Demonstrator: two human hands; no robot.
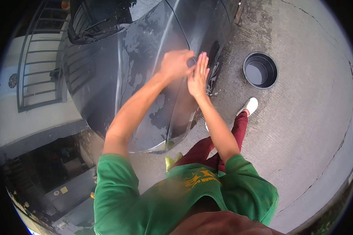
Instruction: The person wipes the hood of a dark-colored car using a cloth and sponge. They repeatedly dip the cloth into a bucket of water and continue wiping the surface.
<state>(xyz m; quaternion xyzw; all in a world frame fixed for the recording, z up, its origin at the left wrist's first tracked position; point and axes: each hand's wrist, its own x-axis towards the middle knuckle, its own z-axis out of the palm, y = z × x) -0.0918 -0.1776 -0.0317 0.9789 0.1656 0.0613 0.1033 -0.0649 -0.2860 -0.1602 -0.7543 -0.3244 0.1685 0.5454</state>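
My left hand (176, 64) is closed round a small dark object (191, 62), mostly hidden by the fingers, over the front side of a dark grey car (144, 97). Just right of it, my right hand (199, 77) is held flat with its fingers extended together, beside the left fist and over the car's fender. Whether its palm touches the car cannot be told. Wet patches and streaks cover the bonnet. The car's headlight (214, 73) shows partly behind the right hand, with a little white foam near it.
A round black tub (260, 70) with liquid in it stands on the concrete ground (306, 88) at right. My white shoe (250, 106) is below it. A yellow-green thing (172, 162) lies near my legs. Metal railings (42, 61) and a wall edge are at left.
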